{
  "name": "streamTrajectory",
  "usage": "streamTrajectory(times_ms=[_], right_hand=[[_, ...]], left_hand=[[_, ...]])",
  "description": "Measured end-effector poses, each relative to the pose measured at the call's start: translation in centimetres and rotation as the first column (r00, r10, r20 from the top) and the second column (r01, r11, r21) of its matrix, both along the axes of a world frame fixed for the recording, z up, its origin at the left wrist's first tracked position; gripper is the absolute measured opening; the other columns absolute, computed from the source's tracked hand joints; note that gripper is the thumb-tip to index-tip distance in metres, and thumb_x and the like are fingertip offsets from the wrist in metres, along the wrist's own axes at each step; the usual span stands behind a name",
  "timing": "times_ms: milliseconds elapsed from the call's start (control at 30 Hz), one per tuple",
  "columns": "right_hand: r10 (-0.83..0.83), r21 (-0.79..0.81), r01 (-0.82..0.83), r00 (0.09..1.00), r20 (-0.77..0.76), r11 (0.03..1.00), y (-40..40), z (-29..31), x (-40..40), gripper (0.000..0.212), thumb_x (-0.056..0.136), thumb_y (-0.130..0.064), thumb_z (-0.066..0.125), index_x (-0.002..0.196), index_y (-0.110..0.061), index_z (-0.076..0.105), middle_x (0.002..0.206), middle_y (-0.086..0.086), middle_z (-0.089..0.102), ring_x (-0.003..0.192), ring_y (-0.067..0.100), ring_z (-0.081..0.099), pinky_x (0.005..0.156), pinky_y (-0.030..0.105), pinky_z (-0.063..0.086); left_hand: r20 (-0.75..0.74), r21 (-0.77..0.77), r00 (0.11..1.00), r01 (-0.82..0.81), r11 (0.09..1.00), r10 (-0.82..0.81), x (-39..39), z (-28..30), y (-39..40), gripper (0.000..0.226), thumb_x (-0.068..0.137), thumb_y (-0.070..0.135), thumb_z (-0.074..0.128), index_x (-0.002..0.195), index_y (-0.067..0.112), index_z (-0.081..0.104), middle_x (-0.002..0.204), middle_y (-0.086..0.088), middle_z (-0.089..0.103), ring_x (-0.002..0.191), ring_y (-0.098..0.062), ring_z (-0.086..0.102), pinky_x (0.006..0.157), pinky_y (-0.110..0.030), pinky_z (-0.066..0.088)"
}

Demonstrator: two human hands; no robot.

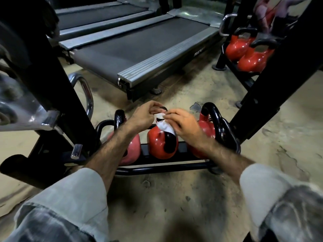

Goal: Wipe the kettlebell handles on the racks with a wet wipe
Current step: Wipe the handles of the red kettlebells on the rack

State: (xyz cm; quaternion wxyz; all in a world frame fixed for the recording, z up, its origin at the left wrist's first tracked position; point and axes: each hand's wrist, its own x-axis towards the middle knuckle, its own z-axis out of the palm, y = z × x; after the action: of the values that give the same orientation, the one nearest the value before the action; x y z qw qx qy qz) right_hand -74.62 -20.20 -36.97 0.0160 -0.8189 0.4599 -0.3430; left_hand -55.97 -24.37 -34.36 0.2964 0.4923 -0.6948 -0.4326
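Note:
Three kettlebells stand on a low black rack (162,169) in front of me: a pink one (133,147) on the left, a red one (160,144) in the middle and a red one (205,127) on the right with a tall black handle (214,111). A white wet wipe (163,124) hangs over the top of the middle kettlebell. My left hand (145,113) pinches its upper edge. My right hand (185,123) grips the wipe from the right. The middle kettlebell's handle is mostly hidden behind my hands.
Black uprights of the rack frame (52,95) rise left and right. Two treadmills (139,49) lie behind on the concrete floor. A second rack at the far right carries two red kettlebells (251,55). A chrome bar (87,95) curves at the left.

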Motion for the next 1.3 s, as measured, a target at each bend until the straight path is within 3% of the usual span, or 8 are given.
streamTrajectory(times_ms=[167, 300, 433, 567, 800, 1000, 1167, 1300], right_hand=[[-0.587, 0.527, 0.308, 0.624, 0.516, 0.792, 5.3, -3.0, 1.8, 0.013, 0.088, -0.020, 0.069, 0.097, -0.019, 0.078, 0.090, -0.011, 0.073, 0.080, 0.000, 0.065, 0.074, 0.021, 0.053], [-0.779, 0.812, -0.113, 0.235, 0.582, 0.573, 4.1, -2.4, 2.7, 0.012, 0.089, -0.019, 0.067, 0.094, -0.013, 0.076, 0.079, -0.002, 0.075, 0.069, 0.012, 0.068, 0.060, 0.026, 0.052], [-0.809, 0.781, -0.363, 0.109, 0.577, 0.508, -0.6, -1.5, 3.7, 0.026, 0.096, -0.026, 0.060, 0.102, -0.003, 0.070, 0.096, 0.013, 0.072, 0.077, 0.018, 0.068, 0.078, 0.031, 0.057], [-0.808, 0.740, -0.494, 0.117, 0.577, 0.457, -0.8, -1.7, 3.0, 0.013, 0.095, -0.012, 0.060, 0.091, -0.002, 0.067, 0.085, 0.011, 0.069, 0.061, 0.013, 0.067, 0.056, 0.022, 0.056], [-0.800, 0.749, -0.491, 0.158, 0.578, 0.444, 0.5, -1.9, 1.5, 0.014, 0.091, 0.002, 0.054, 0.091, -0.001, 0.067, 0.082, 0.010, 0.068, 0.071, 0.017, 0.065, 0.061, 0.024, 0.056], [-0.779, 0.718, -0.536, 0.165, 0.605, 0.444, -0.6, 0.8, 2.5, 0.031, 0.100, -0.001, 0.041, 0.077, -0.001, 0.061, 0.053, 0.004, 0.066, 0.044, 0.009, 0.063, 0.045, 0.018, 0.052], [-0.748, 0.772, -0.292, 0.214, 0.628, 0.565, 2.5, -1.2, 0.6, 0.028, 0.084, 0.000, 0.070, 0.111, 0.003, 0.068, 0.095, 0.013, 0.072, 0.075, 0.015, 0.070, 0.064, 0.020, 0.056], [-0.629, 0.701, 0.040, 0.480, 0.611, 0.712, 2.1, -0.2, 1.2, 0.018, 0.078, -0.009, 0.079, 0.094, -0.017, 0.077, 0.087, -0.003, 0.075, 0.082, 0.008, 0.071, 0.079, 0.022, 0.056]], left_hand=[[-0.051, -0.019, 0.998, -0.049, 0.999, 0.048, -1.1, 0.0, 0.7, 0.040, 0.079, -0.010, 0.063, 0.113, 0.013, 0.057, 0.100, -0.001, 0.071, 0.095, -0.018, 0.068, 0.087, -0.034, 0.056], [-0.077, -0.013, 0.995, -0.059, 0.998, 0.058, -1.3, -0.1, 1.0, 0.053, 0.066, -0.004, 0.080, 0.112, 0.012, 0.059, 0.102, -0.005, 0.070, 0.091, -0.018, 0.067, 0.087, -0.031, 0.055], [-0.083, -0.040, 0.995, -0.059, 0.997, 0.056, -1.6, 0.3, 1.6, 0.061, 0.059, -0.004, 0.084, 0.114, 0.007, 0.060, 0.104, -0.006, 0.069, 0.092, -0.010, 0.062, 0.087, -0.020, 0.051], [-0.010, -0.127, 0.998, -0.070, 0.989, 0.069, -1.6, 0.2, 1.9, 0.061, 0.058, 0.000, 0.086, 0.113, 0.009, 0.062, 0.104, -0.004, 0.070, 0.097, -0.011, 0.063, 0.092, -0.023, 0.050], [0.102, -0.222, 0.990, -0.075, 0.972, 0.100, -1.8, 0.3, 2.2, 0.059, 0.059, 0.006, 0.086, 0.112, 0.017, 0.062, 0.104, 0.005, 0.070, 0.099, -0.005, 0.062, 0.080, -0.007, 0.041], [0.127, -0.242, 0.985, -0.088, 0.966, 0.121, -2.1, 0.3, 2.1, 0.060, 0.058, 0.003, 0.085, 0.112, 0.016, 0.062, 0.102, 0.004, 0.069, 0.098, -0.004, 0.062, 0.074, -0.001, 0.040], [0.182, -0.293, 0.971, -0.095, 0.951, 0.153, -2.2, 0.2, 2.3, 0.059, 0.059, 0.010, 0.087, 0.112, 0.014, 0.062, 0.107, -0.003, 0.060, 0.097, -0.014, 0.058, 0.087, -0.025, 0.048], [0.183, -0.155, 0.957, -0.196, 0.968, 0.223, -1.8, -0.4, 2.7, 0.028, 0.065, 0.016, 0.086, 0.085, 0.015, 0.066, 0.084, -0.002, 0.068, 0.076, -0.017, 0.065, 0.076, -0.035, 0.056]])
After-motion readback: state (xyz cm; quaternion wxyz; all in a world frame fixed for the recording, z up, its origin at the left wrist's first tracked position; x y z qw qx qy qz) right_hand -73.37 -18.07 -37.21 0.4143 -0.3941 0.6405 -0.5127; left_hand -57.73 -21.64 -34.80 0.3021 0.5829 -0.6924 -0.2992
